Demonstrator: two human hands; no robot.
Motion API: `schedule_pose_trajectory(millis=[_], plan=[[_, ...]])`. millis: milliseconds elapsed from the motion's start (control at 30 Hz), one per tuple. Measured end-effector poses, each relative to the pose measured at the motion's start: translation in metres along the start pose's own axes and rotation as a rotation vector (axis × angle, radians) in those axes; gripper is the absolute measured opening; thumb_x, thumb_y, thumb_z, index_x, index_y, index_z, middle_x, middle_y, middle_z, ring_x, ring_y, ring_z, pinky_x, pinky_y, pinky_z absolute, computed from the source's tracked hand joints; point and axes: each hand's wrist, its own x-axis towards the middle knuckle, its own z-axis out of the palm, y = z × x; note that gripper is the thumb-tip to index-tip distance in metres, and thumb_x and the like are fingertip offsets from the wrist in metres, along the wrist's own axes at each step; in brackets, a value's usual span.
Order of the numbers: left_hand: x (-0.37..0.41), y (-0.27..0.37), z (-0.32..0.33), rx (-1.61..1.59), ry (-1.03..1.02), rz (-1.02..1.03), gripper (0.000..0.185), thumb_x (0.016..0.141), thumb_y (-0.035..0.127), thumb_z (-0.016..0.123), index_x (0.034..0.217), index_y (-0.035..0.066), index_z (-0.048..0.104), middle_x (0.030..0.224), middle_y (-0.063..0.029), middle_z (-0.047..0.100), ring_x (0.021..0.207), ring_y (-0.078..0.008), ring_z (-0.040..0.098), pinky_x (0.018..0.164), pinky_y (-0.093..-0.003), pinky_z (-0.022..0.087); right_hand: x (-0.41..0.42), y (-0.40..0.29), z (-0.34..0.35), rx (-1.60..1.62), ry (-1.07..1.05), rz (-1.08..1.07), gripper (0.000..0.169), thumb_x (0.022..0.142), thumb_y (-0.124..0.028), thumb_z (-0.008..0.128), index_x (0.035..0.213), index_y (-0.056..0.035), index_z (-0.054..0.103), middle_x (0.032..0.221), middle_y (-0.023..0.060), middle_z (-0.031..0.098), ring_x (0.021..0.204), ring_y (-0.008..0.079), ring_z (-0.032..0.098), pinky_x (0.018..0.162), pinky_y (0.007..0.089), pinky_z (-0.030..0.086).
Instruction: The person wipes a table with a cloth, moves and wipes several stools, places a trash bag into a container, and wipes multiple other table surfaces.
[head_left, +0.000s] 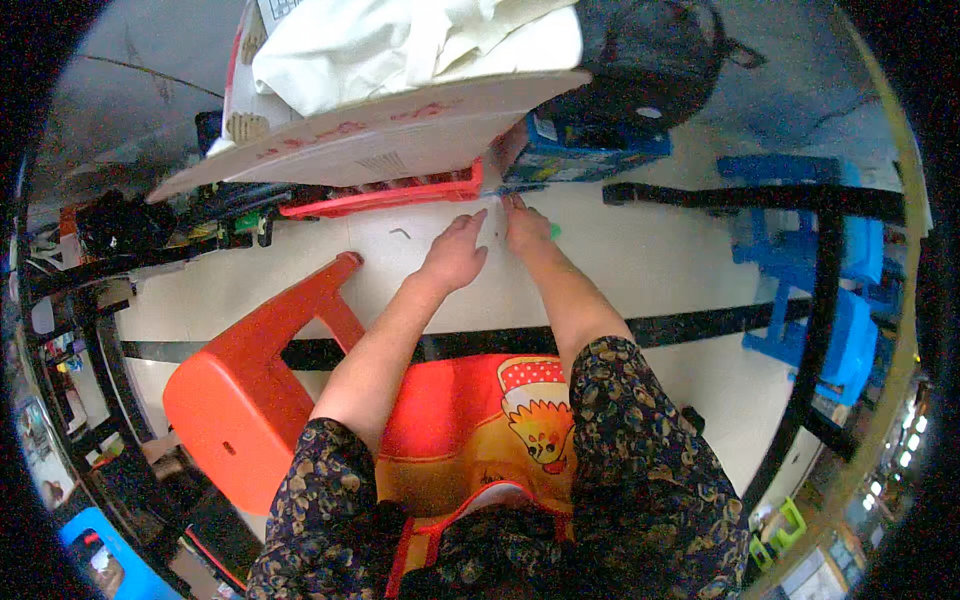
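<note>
Both arms reach down over a pale floor (660, 270) beneath a cardboard box flap (390, 135). My left hand (454, 252) hangs near the end of a red plastic crate (390, 193), its thumb apart from its fingers and nothing seen in it. Beside it, my right hand (527, 227) has its fingertips close to the corner of a blue printed box (577, 161). Whether those fingertips pinch something small is not clear. A small green object (555, 231) shows at the right hand's outer edge, partly hidden. Thin scrap (400, 232) lies left of my left hand.
White cloth (420, 45) fills the cardboard box, and a black bag (645, 60) sits on the blue box. An orange plastic stool (232, 405) is tipped at left. Blue stools (847, 330) stand beyond a black table frame (821, 300) at right.
</note>
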Motion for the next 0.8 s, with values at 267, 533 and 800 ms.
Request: schedule_pose_trajectory(millis=[267, 533, 800], plan=[[0.023, -0.027, -0.004, 0.043, 0.086, -0.154, 0.068, 0.087, 0.019, 0.061, 0.148, 0.007, 0.034, 0.146, -0.0319, 0.034, 0.139, -0.0463, 0.029, 0.117, -0.0454, 0.025, 0.034, 0.017, 0.032, -0.078, -0.164, 0.197, 0.031, 0.093, -0.020, 0.050, 0.122, -0.0137, 0.057, 0.131, 0.0099, 0.059, 0.111, 0.0315, 0.063, 0.090, 0.0458, 0.053], [0.045, -0.061, -0.026, -0.141, 0.119, -0.196, 0.062, 0.087, 0.021, 0.062, 0.143, 0.002, 0.041, 0.143, -0.0293, 0.040, 0.136, -0.0412, 0.038, 0.112, -0.0414, 0.034, -0.010, 0.037, 0.069, 0.357, -0.208, 0.466, 0.033, 0.082, -0.026, 0.062, 0.107, -0.0071, 0.070, 0.108, 0.0158, 0.070, 0.102, 0.0341, 0.066, 0.086, 0.0433, 0.052], [-0.027, -0.018, -0.039, -0.694, 0.010, -0.339, 0.067, 0.094, 0.042, 0.059, 0.138, -0.006, 0.046, 0.130, -0.0244, 0.058, 0.118, -0.0301, 0.058, 0.102, -0.0362, 0.043, -0.075, -0.086, -0.010, 1.291, -0.153, 0.140, 0.017, 0.087, -0.013, 0.065, 0.097, -0.0015, 0.073, 0.092, 0.0062, 0.072, 0.082, 0.0139, 0.066, 0.073, 0.0300, 0.052]])
